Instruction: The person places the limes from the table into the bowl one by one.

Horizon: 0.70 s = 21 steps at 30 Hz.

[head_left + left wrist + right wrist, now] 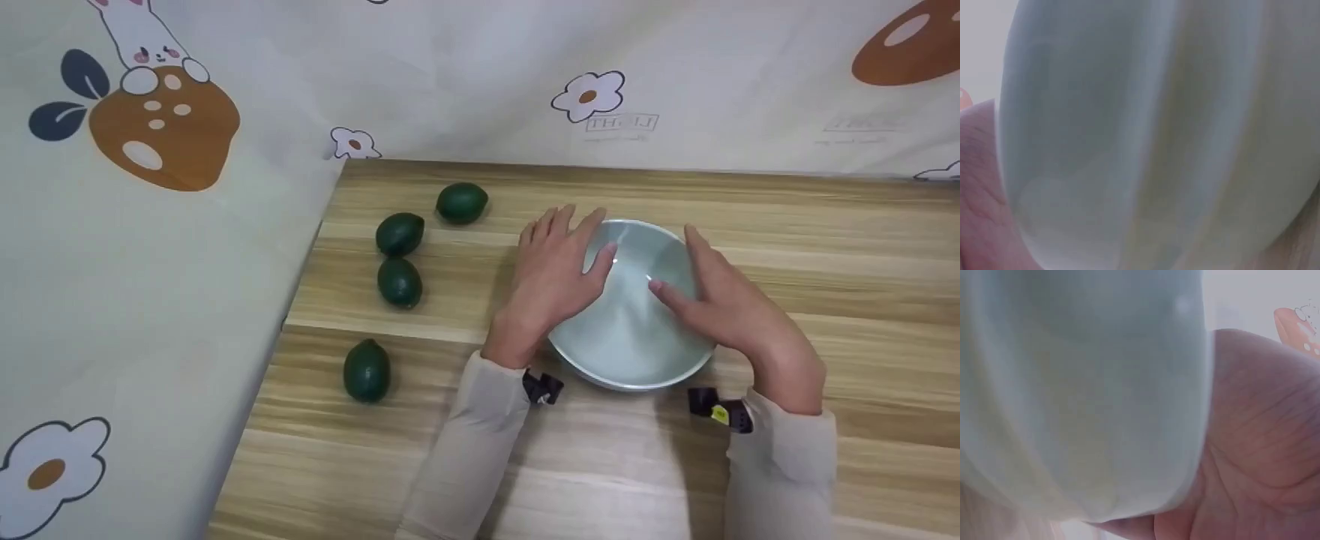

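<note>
A pale blue-green bowl (pixel 634 330) lies between the two hands, its inside bare to the head view. My left hand (pixel 553 271) grips its left rim, thumb over the inner side and fingers along the outside. On the opposite rim my right hand (pixel 739 307) holds on in the same way, thumb reaching inward. The bowl's ridged outer wall (pixel 1089 129) fills most of the left wrist view, with part of the palm beside it. In the right wrist view the palm (pixel 1264 416) lies against the bowl's side (pixel 1112 410).
Several dark green limes lie left of the bowl: one at the back (pixel 462 203), two close together (pixel 400 234) and one nearer the front (pixel 367 371). The wooden table (pixel 862 300) meets a printed cloth (pixel 465 82) along its back and left edges.
</note>
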### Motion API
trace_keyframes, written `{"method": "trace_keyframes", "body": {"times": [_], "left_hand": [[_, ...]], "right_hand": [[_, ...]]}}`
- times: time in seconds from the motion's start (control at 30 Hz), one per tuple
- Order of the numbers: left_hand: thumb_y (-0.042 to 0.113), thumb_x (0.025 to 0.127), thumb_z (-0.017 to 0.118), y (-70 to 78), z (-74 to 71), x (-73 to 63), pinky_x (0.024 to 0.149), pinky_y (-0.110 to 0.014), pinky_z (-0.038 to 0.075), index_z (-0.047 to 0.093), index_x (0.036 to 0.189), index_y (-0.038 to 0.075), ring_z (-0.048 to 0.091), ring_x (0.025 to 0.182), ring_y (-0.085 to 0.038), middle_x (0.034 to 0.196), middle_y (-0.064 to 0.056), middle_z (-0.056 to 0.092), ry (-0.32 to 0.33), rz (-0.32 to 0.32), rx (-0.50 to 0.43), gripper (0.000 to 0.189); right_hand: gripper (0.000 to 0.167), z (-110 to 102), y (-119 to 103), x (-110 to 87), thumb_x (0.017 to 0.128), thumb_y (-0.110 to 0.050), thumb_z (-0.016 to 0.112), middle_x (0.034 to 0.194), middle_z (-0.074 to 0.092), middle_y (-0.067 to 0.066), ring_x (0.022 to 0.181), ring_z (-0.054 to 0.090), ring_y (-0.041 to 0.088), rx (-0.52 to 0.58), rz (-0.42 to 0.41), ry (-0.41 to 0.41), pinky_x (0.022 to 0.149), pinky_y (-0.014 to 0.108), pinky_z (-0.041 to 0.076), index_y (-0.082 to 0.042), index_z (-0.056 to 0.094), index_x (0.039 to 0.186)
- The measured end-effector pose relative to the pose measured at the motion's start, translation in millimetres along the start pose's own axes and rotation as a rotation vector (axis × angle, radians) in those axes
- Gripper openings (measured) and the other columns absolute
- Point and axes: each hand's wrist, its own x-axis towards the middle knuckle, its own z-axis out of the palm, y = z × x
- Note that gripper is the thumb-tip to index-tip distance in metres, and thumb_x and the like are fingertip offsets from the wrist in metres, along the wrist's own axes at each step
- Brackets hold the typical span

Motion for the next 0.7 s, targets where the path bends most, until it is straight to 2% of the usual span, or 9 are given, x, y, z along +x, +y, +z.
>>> {"method": "trace_keyframes", "body": {"times": [0.13,0.27,0.4,0.5,0.63,0.7], "left_hand": [[0.053,0.11,0.042,-0.6,-0.2,0.7,0.135,-0.05,0.019,0.036,0.165,0.032,0.026,0.164,-0.028,0.173,-0.007,0.034,-0.005,-0.004,-0.011,0.059],[0.052,0.11,0.042,-2.0,-2.2,1.4,0.135,-0.051,0.018,0.037,0.165,0.031,0.026,0.164,-0.029,0.173,-0.008,0.034,0.004,-0.013,-0.037,0.059],[0.051,0.111,0.043,-4.8,-1.6,0.8,0.135,-0.05,0.019,0.038,0.165,0.03,0.027,0.164,-0.029,0.173,-0.008,0.035,0.016,-0.024,-0.048,0.058],[0.049,0.111,0.044,-6.6,1.5,-0.1,0.134,-0.051,0.022,0.039,0.164,0.029,0.03,0.162,-0.029,0.171,-0.01,0.038,0.029,-0.005,-0.054,0.058],[0.047,0.111,0.045,-5.7,4.2,0.3,0.133,-0.052,0.024,0.04,0.164,0.027,0.034,0.16,-0.029,0.169,-0.011,0.042,0.043,0.027,-0.055,0.057],[0.047,0.111,0.044,-4.6,3.7,0.6,0.133,-0.052,0.024,0.039,0.164,0.027,0.034,0.159,-0.029,0.169,-0.01,0.042,0.039,0.027,-0.049,0.057]], "right_hand": [[0.088,-2,5,-2.2,0.108,-0.038,0.056,0.165,0.032,0.037,0.148,0.041,0.053,0.003,0.002,0.0,0.12,0.071,0.035,0.005,0.008,0.167],[0.072,-6,12,-3.8,0.108,-0.027,0.056,0.152,0.05,0.035,0.131,0.057,0.048,0.024,-0.016,0.005,0.108,0.066,0.049,0.002,0.023,0.165],[0.067,-7,17,-3.9,0.106,-0.018,0.058,0.153,0.052,0.031,0.128,0.059,0.043,0.086,-0.039,-0.007,0.103,0.054,0.054,-0.004,0.028,0.164],[0.067,-6,21,-4.9,0.104,-0.011,0.058,0.153,0.051,0.03,0.13,0.057,0.043,0.142,-0.052,-0.017,0.095,0.037,0.057,-0.006,0.03,0.164],[0.067,-6,26,-6.9,0.102,-0.006,0.058,0.152,0.05,0.029,0.134,0.053,0.045,0.209,-0.064,-0.02,0.086,0.016,0.051,-0.006,0.031,0.164],[0.069,-7,30,-7.6,0.101,-0.003,0.058,0.154,0.048,0.028,0.137,0.051,0.044,0.253,-0.074,-0.031,0.086,0.013,0.05,-0.007,0.03,0.164]]}}
